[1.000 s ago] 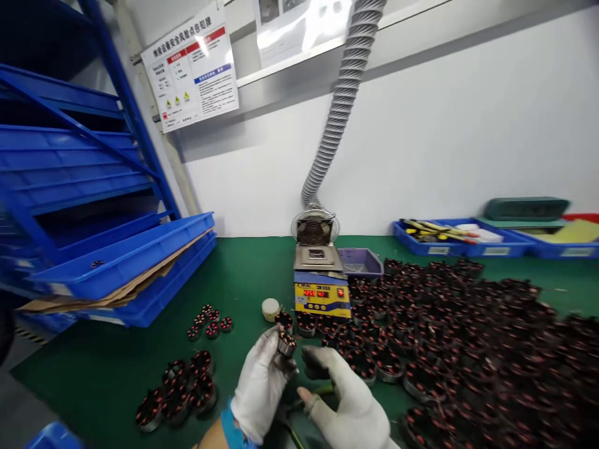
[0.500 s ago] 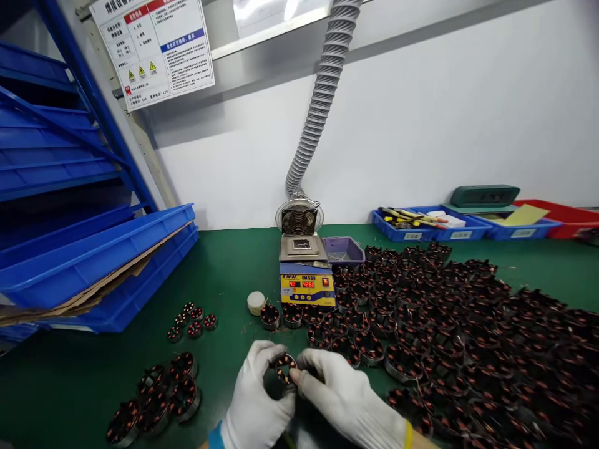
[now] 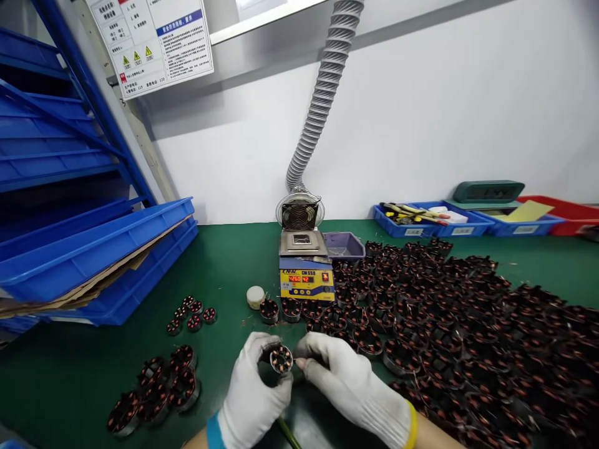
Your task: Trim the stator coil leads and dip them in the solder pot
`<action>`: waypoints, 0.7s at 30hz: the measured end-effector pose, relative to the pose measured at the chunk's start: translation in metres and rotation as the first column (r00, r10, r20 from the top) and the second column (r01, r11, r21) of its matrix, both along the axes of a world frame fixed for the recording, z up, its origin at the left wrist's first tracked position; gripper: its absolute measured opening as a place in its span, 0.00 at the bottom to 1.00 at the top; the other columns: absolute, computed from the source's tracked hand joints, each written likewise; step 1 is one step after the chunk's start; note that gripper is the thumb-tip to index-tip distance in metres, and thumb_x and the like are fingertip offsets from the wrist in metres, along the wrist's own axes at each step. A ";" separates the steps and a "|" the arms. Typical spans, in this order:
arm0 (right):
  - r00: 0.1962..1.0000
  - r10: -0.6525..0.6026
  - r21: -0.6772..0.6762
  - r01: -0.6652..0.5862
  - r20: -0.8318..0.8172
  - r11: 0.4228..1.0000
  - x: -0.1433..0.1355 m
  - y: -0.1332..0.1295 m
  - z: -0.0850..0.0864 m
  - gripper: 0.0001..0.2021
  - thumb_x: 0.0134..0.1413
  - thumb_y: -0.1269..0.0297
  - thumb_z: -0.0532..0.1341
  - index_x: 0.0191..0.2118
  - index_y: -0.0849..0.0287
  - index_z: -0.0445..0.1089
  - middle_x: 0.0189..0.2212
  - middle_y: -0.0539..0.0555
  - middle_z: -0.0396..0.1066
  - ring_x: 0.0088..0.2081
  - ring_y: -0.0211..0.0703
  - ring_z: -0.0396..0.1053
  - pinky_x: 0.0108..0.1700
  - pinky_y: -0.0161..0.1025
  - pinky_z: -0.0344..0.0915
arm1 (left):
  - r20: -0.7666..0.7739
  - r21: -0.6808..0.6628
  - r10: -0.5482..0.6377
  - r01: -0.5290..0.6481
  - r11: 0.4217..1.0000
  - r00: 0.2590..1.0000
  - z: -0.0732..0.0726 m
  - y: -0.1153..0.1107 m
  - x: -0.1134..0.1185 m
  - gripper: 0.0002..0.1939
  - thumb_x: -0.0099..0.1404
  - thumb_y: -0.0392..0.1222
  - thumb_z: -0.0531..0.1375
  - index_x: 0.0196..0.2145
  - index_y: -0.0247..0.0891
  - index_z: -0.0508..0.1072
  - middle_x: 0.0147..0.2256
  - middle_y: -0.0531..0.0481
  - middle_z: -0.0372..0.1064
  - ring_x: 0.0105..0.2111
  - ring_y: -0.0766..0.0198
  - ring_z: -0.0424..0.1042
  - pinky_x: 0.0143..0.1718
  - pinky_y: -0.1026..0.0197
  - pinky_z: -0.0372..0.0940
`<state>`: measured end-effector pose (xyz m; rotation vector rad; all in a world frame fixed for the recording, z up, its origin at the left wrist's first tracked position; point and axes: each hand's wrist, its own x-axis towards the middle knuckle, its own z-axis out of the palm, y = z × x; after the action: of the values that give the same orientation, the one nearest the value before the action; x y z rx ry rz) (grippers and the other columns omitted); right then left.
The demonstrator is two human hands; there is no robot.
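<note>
My left hand [image 3: 255,386], in a white glove with a blue cuff, grips a small round motor stator [image 3: 281,360] between thumb and fingers. Its ring of copper windings faces me. At the stator's right edge, my right hand [image 3: 344,386], gloved in white with a yellow cuff, has thumb and forefinger pinched on what looks like a thin wire end. Just beyond the hands, a few more stators [image 3: 269,311] stand in a row before a yellow and blue solder pot [image 3: 306,285] with a lit red display.
Stators [image 3: 449,337] crowd the right side; smaller groups [image 3: 154,393] sit at left. A white-lidded jar [image 3: 255,297] and a purple tray [image 3: 345,245] flank the pot. Blue bins [image 3: 403,229] line the wall. A grey hose [image 3: 322,93] hangs above; stacked blue trays [image 3: 112,249] stand left.
The stator in my left hand has turned its face more fully toward me. My right thumb has drawn slightly right, off its face to its edge. The view has tilted down slightly.
</note>
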<state>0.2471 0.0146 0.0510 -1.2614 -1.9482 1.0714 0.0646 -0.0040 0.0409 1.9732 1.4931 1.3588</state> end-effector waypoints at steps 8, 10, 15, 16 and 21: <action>0.993 0.080 0.608 -0.113 0.081 0.786 0.006 0.002 -0.005 0.10 0.58 0.71 0.54 0.37 0.54 0.72 0.31 0.51 0.74 0.33 0.41 0.70 0.37 0.35 0.65 | 0.302 -0.407 -0.020 0.148 0.901 0.953 0.001 -0.001 0.001 0.14 0.48 0.36 0.64 0.35 0.34 0.71 0.34 0.42 0.73 0.34 0.52 0.74 0.40 0.51 0.70; 0.994 0.094 0.485 -0.108 0.053 0.868 0.006 -0.001 -0.002 0.09 0.58 0.70 0.54 0.35 0.55 0.71 0.31 0.51 0.73 0.33 0.41 0.70 0.38 0.35 0.66 | 0.312 -0.292 -0.017 0.113 0.950 0.950 -0.001 -0.004 0.003 0.14 0.47 0.34 0.64 0.35 0.35 0.72 0.36 0.43 0.72 0.38 0.52 0.74 0.43 0.52 0.69; 0.994 0.100 0.274 -0.108 0.041 0.956 0.007 -0.004 0.010 0.08 0.56 0.68 0.54 0.33 0.56 0.70 0.32 0.51 0.73 0.35 0.42 0.71 0.39 0.37 0.66 | 0.638 -0.375 -0.016 0.329 0.866 0.770 0.001 -0.009 0.007 0.27 0.45 0.33 0.69 0.44 0.37 0.69 0.37 0.48 0.70 0.38 0.58 0.73 0.43 0.58 0.68; 0.993 0.101 0.254 -0.112 0.055 0.961 0.007 -0.004 0.012 0.08 0.55 0.69 0.54 0.33 0.56 0.70 0.31 0.51 0.73 0.34 0.42 0.70 0.38 0.37 0.66 | 0.696 -0.394 -0.013 0.397 0.829 0.718 0.002 -0.009 0.006 0.28 0.46 0.34 0.70 0.45 0.37 0.69 0.35 0.50 0.70 0.36 0.61 0.72 0.41 0.60 0.68; 0.982 0.111 0.241 -0.145 0.151 0.960 0.010 -0.005 0.017 0.07 0.58 0.67 0.54 0.32 0.56 0.67 0.29 0.50 0.71 0.32 0.40 0.69 0.34 0.35 0.64 | 0.864 -0.447 0.091 0.672 0.590 0.495 0.002 -0.006 -0.004 0.30 0.49 0.51 0.72 0.45 0.36 0.68 0.36 0.47 0.71 0.33 0.59 0.74 0.33 0.57 0.71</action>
<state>0.2570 0.0091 0.0680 -1.1059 -2.2158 0.7831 0.0604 -0.0095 0.0424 0.7442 0.8500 0.9612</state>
